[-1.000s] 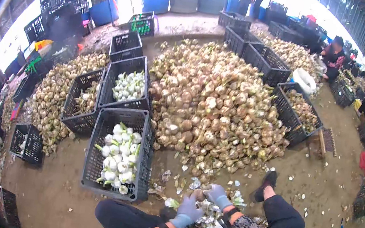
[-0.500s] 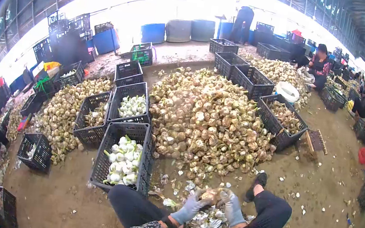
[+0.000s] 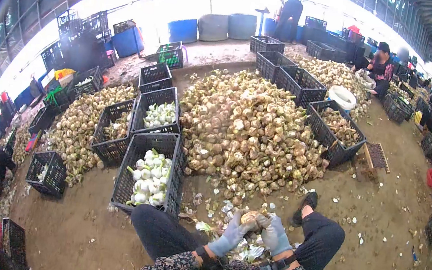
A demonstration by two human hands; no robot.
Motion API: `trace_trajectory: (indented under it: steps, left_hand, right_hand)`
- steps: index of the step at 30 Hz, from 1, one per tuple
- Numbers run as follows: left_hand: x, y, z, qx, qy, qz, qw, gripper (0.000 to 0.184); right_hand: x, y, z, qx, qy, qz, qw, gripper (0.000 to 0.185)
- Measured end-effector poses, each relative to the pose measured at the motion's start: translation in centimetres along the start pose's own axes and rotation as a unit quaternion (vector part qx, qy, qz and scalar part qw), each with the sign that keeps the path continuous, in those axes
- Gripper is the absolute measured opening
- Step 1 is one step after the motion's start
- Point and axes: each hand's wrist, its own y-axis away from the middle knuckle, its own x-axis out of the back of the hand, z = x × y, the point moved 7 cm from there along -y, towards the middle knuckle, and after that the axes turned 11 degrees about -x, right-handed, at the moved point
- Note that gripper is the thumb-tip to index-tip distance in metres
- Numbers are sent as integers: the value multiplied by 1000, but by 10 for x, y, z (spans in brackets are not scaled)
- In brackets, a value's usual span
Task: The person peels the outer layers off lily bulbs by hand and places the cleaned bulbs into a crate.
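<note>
A brown-skinned garlic bulb [image 3: 250, 217] is held between my two gloved hands, low in front of my body. My left hand [image 3: 234, 231] has its fingers wrapped round the bulb's left side. From the other side, my right hand [image 3: 272, 233] closes on it with the fingers bent inward. Both gloves are pale grey, and their fingers partly hide the bulb. Loose white garlic skins [image 3: 251, 251] lie on the ground under my hands. Just beyond rises a large heap of unpeeled garlic bulbs [image 3: 251, 134].
A black crate [image 3: 126, 175] of cleaned white bulbs stands by my left knee, with another crate [image 3: 158, 94] behind it. Right of the heap are a crate of stalks [image 3: 337, 159], a small wooden stool [image 3: 375, 159] and a white bucket [image 3: 342, 97]. Another person [image 3: 381, 72] sits farther back.
My hands have drawn slightly closer together around the bulb, and more of its pale brown top shows. The whole view has shifted slightly.
</note>
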Motion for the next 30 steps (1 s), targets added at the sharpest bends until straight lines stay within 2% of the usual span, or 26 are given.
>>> trace_trajectory:
  steps: [2, 3, 4, 5, 6, 7, 8, 10, 11, 12, 14, 18, 20, 21, 22, 24, 25, 26, 27, 28, 29, 30]
  left_hand:
    - [4, 1, -9, 30, 53, 20, 998, 47]
    - [11, -2, 14, 46, -87, 37, 994, 44]
    - [18, -7, 7, 29, 8, 26, 999, 39]
    - [25, -12, 1, 17, 104, 13, 994, 34]
    - [29, -14, -5, 87, 191, 30, 977, 30]
    - [25, -16, 12, 31, 131, 18, 991, 33]
    - [22, -14, 14, 14, 122, 13, 992, 36]
    - [22, -12, 6, 12, 153, 15, 988, 43]
    - [22, -9, 16, 32, 102, 4, 994, 52]
    - [25, -14, 15, -15, 53, -1, 998, 54]
    - [19, -10, 29, -56, -40, -34, 997, 43]
    - [25, -9, 24, -72, -78, -37, 994, 56]
    - [20, 0, 23, 20, 110, -29, 993, 54]
    - [30, -1, 1, 41, 115, -11, 992, 54]
    - [33, -2, -4, 41, 115, -10, 992, 54]
    - [22, -3, -6, 114, 336, -35, 934, 52]
    - [24, -2, 2, 64, 271, -51, 959, 55]
    - [20, -2, 10, 64, 271, -51, 959, 55]
    - [26, -4, 20, 31, 136, -12, 990, 49]
    - [33, -5, 27, -2, -2, 26, 1000, 44]
    - [39, -9, 22, -80, -114, 11, 990, 48]
    - [38, -8, 16, -77, -114, 7, 990, 48]
  right_hand:
    - [15, -17, 23, -11, -35, -27, 999, 24]
    - [5, -11, 13, -5, -105, -47, 993, 31]
    - [-3, 3, 4, -16, -99, -78, 992, 37]
    - [-6, 7, 0, -7, -78, -60, 995, 38]
    - [-7, 11, -1, 0, -58, -40, 997, 39]
    - [-17, 18, -17, -7, 4, 12, 1000, 39]
    - [-23, 23, -32, -16, 68, 63, 996, 39]
    - [3, -9, 3, 12, -36, -1, 999, 43]
    - [9, -17, 10, 5, 7, 18, 1000, 45]
    - [4, -9, 4, 5, 34, 67, 997, 42]
    - [-13, -3, -16, -9, 86, 61, 994, 38]
    - [-14, -16, 2, 16, 18, 30, 999, 34]
    - [-11, -17, 12, -2, 3, 11, 1000, 28]
    - [-12, -13, 14, -44, -46, -6, 998, 28]
    - [-6, -13, 19, -45, -47, -7, 998, 28]
    - [-5, -13, 21, -44, -101, -41, 993, 33]
    - [-1, -11, 23, -51, -92, -33, 994, 38]
    - [-6, -7, 14, -51, -92, -32, 994, 38]
    - [-6, -3, 4, -27, -5, -2, 1000, 37]
    - [-6, -2, -3, -2, 82, 29, 996, 37]
    - [-5, -5, 0, -3, 103, 35, 994, 32]
    - [-7, -7, 1, -3, 101, 38, 994, 32]
